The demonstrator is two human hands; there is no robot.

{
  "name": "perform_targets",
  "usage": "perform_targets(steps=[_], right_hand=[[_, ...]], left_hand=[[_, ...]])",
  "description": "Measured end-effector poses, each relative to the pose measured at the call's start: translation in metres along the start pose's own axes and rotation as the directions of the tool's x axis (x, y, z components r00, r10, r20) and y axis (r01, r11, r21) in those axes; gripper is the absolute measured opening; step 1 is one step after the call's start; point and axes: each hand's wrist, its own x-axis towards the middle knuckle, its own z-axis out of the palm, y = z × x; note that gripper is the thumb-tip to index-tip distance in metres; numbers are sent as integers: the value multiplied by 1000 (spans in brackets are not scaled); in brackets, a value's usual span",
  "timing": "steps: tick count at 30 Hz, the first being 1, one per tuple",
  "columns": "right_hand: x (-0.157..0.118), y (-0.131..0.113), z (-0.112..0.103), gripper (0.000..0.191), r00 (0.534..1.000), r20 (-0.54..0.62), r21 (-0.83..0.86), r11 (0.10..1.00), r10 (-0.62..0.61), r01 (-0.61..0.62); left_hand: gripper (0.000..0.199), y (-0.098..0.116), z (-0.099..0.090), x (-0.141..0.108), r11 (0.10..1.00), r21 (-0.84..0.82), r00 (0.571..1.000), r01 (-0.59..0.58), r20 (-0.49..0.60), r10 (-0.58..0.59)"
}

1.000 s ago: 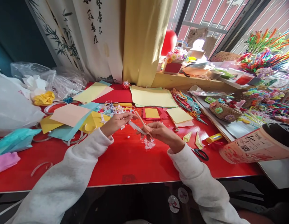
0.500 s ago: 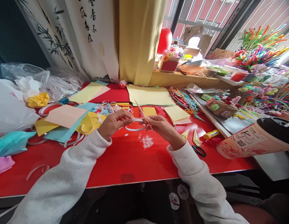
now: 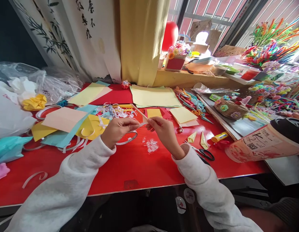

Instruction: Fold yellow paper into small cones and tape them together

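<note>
At 11 o'clock from white shreds (image 3: 152,146), L hand (image 3: 115,130) fingers pinch white paper strip (image 3: 142,124), R hand (image 3: 163,130) fingers pinch strip & thin stick (image 3: 139,111); excess tension may tear strip or dislodge stick.

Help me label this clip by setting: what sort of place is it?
Likely a craft corner beside a window: pale yellow paper, black-handled scissors and colourful fuzzy stems suggest it.
</note>
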Motion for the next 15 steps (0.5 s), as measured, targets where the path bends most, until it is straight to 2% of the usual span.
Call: perform_targets(steps=[5, 9, 15], right_hand=[[-2, -2, 2, 27, 1000, -25, 24, 1000, -5, 6], [-3, -2, 3, 27, 998, -61, 61, 998, -15, 19], [-5, -2, 6, 23, 994, -112, 78, 997, -7, 16]], left_hand=[[24, -1, 1, -1, 1000, 14, 999, -3, -44, 4], [30, 0, 7, -3, 999, -18, 997, 37, -62, -38], [22, 2, 17, -6, 989, -124, 985, 80, -145, -98]])
